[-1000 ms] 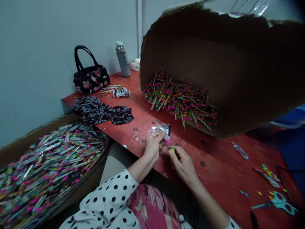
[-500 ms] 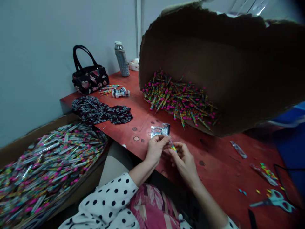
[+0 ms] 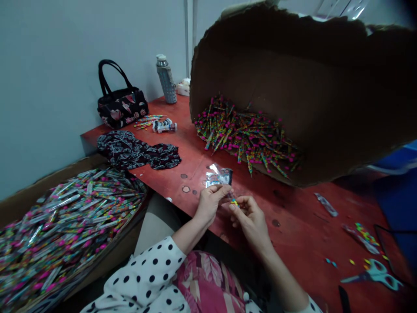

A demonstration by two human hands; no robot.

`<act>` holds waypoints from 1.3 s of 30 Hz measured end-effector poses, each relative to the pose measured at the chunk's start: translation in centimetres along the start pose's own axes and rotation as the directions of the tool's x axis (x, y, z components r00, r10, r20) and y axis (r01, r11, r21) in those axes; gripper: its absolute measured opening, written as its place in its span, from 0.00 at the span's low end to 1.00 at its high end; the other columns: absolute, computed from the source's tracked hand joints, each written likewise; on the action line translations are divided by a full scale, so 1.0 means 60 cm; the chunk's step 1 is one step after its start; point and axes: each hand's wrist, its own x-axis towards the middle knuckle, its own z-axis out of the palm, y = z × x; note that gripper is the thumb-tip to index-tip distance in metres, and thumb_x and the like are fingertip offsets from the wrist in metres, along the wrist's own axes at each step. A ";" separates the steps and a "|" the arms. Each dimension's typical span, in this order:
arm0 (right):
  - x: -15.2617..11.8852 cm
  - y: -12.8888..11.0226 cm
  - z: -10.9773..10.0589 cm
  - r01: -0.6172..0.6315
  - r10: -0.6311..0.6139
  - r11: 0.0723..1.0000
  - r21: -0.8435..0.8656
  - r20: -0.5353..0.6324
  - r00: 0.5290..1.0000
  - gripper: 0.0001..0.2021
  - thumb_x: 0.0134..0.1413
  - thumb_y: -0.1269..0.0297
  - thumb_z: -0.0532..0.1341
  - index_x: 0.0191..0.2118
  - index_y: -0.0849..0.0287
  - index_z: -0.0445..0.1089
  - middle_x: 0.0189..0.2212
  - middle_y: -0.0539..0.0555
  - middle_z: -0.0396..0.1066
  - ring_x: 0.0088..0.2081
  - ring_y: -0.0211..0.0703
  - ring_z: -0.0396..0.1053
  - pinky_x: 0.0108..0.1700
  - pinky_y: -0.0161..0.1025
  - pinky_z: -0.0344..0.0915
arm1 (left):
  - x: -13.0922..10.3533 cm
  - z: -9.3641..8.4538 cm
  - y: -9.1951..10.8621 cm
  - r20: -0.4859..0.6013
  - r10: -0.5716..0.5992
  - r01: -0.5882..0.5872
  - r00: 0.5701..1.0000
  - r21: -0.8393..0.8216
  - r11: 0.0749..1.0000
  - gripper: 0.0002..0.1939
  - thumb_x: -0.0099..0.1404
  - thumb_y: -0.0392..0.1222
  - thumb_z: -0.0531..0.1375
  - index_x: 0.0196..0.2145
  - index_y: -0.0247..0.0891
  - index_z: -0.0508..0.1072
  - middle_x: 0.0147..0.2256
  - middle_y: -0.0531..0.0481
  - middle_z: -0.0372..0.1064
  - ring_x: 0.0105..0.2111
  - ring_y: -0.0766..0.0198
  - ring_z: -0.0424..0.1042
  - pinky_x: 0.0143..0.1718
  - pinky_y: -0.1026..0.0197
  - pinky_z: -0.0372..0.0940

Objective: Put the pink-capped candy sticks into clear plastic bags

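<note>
A pencil (image 3: 234,202) with yellow beads is held just above the near edge of the red desk (image 3: 299,234), between the person's two hands. The fingers of the right hand (image 3: 252,219) pinch it, thumb against forefinger, and much of it is hidden behind them. The left hand (image 3: 211,204) has its thumb and forefinger pressed together on a clear sleeve (image 3: 215,168), which sticks up past the fingertips; how far the pencil reaches into it cannot be told. Just beyond the left hand, silver and black printed packets (image 3: 211,179) lie on the desk, partly behind the sleeve. Toward the desk's far edge, a big cardboard box (image 3: 319,95) lies on its side, its mouth facing the person, with a heap of pink-tipped pencils (image 3: 241,134) along its lower side. Toward the desk's left corner lie a dark patterned cloth (image 3: 137,152), two small printed rolls (image 3: 164,126) and a handbag (image 3: 124,108); a flask (image 3: 167,82) stands near the wall. Below the desk's left edge, another open carton (image 3: 29,193) is filled with wrapped pencils (image 3: 74,221). Toward the desk's right end lie a clear wrapper (image 3: 325,204), some loose colored beads (image 3: 368,234) and a pair of scissors (image 3: 378,274).
</note>
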 end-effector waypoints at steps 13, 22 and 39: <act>-0.007 0.002 0.003 -0.094 0.077 0.985 0.146 0.120 0.990 0.13 0.48 0.57 0.63 0.32 0.59 0.62 0.18 0.44 0.63 0.17 0.31 0.61 0.16 0.28 0.59 | -0.009 -0.001 0.003 -0.060 -0.008 0.004 0.998 -0.073 0.997 0.15 0.49 0.48 0.66 0.25 0.31 0.72 0.24 0.47 0.71 0.26 0.64 0.71 0.30 0.63 0.66; 0.045 -0.039 -0.016 -0.106 0.099 0.963 0.246 0.037 0.994 0.19 0.43 0.55 0.65 0.39 0.57 0.61 0.19 0.43 0.64 0.12 0.27 0.53 0.10 0.25 0.43 | -0.019 -0.005 -0.009 0.093 -0.029 0.011 0.995 0.190 0.982 0.13 0.51 0.47 0.64 0.25 0.32 0.75 0.25 0.47 0.72 0.25 0.64 0.71 0.30 0.63 0.66; 0.086 -0.058 -0.019 -0.106 0.094 0.965 0.241 0.060 0.994 0.18 0.35 0.62 0.69 0.31 0.57 0.59 0.13 0.39 0.58 0.11 0.27 0.50 0.11 0.25 0.42 | -0.014 -0.011 0.013 0.181 -0.210 0.164 0.961 0.242 0.956 0.17 0.51 0.51 0.63 0.30 0.31 0.76 0.30 0.42 0.73 0.28 0.64 0.72 0.31 0.64 0.67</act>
